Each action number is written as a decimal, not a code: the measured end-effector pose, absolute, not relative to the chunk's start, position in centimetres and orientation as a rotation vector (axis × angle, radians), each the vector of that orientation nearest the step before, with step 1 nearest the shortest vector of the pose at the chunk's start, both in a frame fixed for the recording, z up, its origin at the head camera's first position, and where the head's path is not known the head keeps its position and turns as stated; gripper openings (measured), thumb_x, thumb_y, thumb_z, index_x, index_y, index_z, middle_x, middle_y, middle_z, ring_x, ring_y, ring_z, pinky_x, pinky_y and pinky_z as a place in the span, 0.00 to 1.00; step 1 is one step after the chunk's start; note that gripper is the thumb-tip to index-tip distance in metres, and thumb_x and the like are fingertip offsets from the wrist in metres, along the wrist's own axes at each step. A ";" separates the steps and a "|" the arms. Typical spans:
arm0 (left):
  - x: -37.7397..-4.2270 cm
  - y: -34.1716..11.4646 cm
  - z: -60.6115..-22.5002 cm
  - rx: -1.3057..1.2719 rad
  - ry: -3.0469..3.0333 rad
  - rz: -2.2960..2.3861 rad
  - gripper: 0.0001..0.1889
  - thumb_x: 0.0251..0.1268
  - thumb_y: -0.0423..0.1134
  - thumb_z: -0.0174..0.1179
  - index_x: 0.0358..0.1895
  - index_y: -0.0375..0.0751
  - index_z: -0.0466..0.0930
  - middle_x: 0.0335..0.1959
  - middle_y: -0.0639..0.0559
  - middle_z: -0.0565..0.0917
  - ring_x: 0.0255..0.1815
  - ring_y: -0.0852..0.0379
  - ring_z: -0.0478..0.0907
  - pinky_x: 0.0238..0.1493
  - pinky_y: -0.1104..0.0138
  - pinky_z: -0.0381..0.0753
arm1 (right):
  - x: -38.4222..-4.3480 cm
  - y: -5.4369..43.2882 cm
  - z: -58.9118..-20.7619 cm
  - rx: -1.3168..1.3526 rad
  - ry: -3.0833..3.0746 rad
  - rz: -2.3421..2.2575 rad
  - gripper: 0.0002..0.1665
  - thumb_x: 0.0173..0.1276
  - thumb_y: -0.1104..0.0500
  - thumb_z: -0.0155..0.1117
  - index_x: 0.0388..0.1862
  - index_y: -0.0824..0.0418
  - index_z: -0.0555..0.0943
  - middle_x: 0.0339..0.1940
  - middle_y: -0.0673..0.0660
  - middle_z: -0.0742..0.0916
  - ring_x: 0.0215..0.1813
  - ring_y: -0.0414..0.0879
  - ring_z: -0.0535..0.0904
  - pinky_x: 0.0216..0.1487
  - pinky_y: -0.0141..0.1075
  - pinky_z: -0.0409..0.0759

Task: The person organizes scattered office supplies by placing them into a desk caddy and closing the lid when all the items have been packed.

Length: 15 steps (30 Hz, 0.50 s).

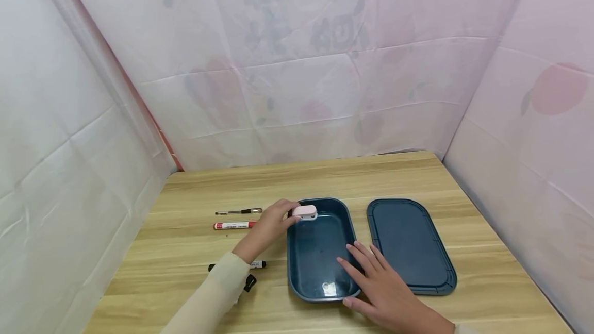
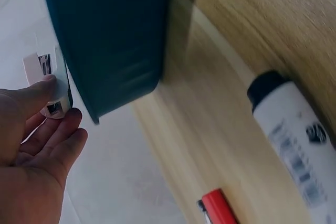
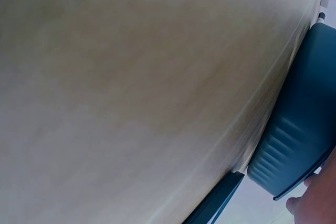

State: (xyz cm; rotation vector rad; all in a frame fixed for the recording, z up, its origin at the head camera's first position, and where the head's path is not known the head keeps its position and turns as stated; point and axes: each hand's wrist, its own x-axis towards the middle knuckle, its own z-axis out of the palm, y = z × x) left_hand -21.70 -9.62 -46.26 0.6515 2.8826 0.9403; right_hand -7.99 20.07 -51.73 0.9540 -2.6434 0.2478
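Note:
A small pink and white stapler [image 1: 305, 212] is pinched between the thumb and fingers of my left hand [image 1: 274, 219], over the far left end of a dark blue box [image 1: 320, 251]. The left wrist view shows the stapler [image 2: 47, 82] beside the rim of the box [image 2: 115, 40]. My right hand [image 1: 382, 287], its fingers spread, touches the near right rim of the box. In the right wrist view only a bit of that hand [image 3: 317, 198] shows by the box's side [image 3: 294, 140].
A flat blue lid [image 1: 410, 246] lies right of the box. On the left are a pen [image 1: 238, 211], a red-and-white marker [image 1: 233, 225], a marker with black ends [image 1: 258, 264] partly behind my left arm, and a black object [image 1: 250, 283]. Fabric walls surround the wooden table [image 1: 185, 210].

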 end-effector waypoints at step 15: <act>-22.5 -7.0 -47.8 0.802 3.104 0.548 0.16 0.70 0.51 0.64 0.56 0.52 0.85 0.52 0.56 0.87 0.61 0.52 0.72 0.72 0.50 0.59 | -7.9 20.0 -51.6 0.953 -2.639 0.265 0.42 0.70 0.31 0.57 0.78 0.46 0.66 0.80 0.55 0.66 0.81 0.53 0.55 0.81 0.38 0.28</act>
